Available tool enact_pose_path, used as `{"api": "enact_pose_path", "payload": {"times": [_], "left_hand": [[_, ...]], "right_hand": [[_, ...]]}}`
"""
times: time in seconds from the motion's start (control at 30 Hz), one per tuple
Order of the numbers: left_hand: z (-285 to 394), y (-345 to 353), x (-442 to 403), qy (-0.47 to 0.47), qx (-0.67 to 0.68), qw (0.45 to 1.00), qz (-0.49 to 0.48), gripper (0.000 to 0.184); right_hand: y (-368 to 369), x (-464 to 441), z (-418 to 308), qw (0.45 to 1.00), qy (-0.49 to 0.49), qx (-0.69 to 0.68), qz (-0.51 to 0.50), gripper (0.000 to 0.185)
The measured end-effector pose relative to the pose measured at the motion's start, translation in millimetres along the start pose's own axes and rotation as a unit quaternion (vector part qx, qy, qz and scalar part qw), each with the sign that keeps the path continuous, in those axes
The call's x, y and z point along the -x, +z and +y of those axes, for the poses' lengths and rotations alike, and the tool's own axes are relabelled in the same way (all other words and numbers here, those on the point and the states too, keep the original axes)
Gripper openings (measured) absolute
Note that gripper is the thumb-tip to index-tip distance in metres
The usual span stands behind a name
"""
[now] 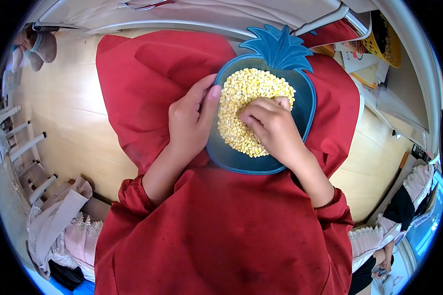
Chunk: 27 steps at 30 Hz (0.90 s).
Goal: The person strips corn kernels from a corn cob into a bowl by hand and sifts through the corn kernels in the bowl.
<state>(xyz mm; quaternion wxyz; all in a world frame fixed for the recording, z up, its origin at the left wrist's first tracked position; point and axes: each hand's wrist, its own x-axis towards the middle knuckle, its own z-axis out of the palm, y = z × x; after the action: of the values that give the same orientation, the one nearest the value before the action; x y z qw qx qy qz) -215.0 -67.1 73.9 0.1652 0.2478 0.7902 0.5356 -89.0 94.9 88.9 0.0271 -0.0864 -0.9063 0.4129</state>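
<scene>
A dark teal, pineapple-shaped tray (305,105) with a leafy top lies on my lap, over the red smock. Yellow corn kernels (236,130) are heaped inside it, mostly toward its left and middle. My left hand (192,115) grips the tray's left rim, thumb on top and the other fingers partly hidden beyond the edge. Down in the heap, my right hand (270,120) has its fingers curled and pinched together among the kernels. Its fingertips are partly hidden, so how many kernels they hold does not show.
A white table edge (192,27) runs just beyond my knees. On the right, an open shelf holds papers and a yellow basket (391,39). White chair legs (29,147) stand at the left. Another person's hand (386,265) shows at the lower right.
</scene>
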Motion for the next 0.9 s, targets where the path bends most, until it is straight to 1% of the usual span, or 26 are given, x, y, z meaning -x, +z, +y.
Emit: {"api": "enact_pose_path", "payload": {"times": [0.13, 0.23, 0.33, 0.43, 0.53, 0.63, 0.73, 0.77, 0.83, 0.9], "left_hand": [[0, 0, -1, 0.015, -0.008, 1.000, 0.004, 0.028], [1, 1, -1, 0.007, -0.003, 1.000, 0.004, 0.028], [0, 0, -1, -0.008, -0.013, 1.000, -0.005, 0.028], [1, 1, -1, 0.008, -0.007, 1.000, 0.006, 0.026], [6, 0, -1, -0.005, -0.010, 1.000, -0.004, 0.026], [7, -2, -2, 0.002, -0.020, 1.000, -0.010, 0.026], [7, -2, -1, -0.006, -0.019, 1.000, -0.012, 0.026], [4, -1, 0, 0.000, -0.020, 1.000, -0.007, 0.027], [5, -1, -2, 0.025, -0.012, 1.000, -0.001, 0.027], [11, -4, -3, -0.006, -0.026, 0.999, -0.020, 0.027]], "right_hand": [[-7, 0, 1, 0.996, 0.055, -0.070, -0.004, 0.007], [-8, 2, 3, 0.956, 0.157, -0.247, -0.034, 0.012], [-18, 0, -3, 0.933, 0.175, -0.312, -0.038, 0.017], [-28, -4, -12, 0.923, 0.205, -0.322, -0.048, 0.016], [-35, -7, -16, 0.922, 0.199, -0.331, -0.030, 0.016], [-40, -8, -16, 0.934, 0.157, -0.320, -0.020, 0.017], [-52, -9, -28, 0.953, 0.143, -0.267, 0.001, 0.017], [-61, -12, -33, 0.969, 0.105, -0.222, 0.009, 0.014], [-85, -19, -40, 0.988, -0.006, -0.149, 0.050, 0.010], [-120, -30, -59, 0.985, -0.090, -0.072, 0.129, 0.010]]}}
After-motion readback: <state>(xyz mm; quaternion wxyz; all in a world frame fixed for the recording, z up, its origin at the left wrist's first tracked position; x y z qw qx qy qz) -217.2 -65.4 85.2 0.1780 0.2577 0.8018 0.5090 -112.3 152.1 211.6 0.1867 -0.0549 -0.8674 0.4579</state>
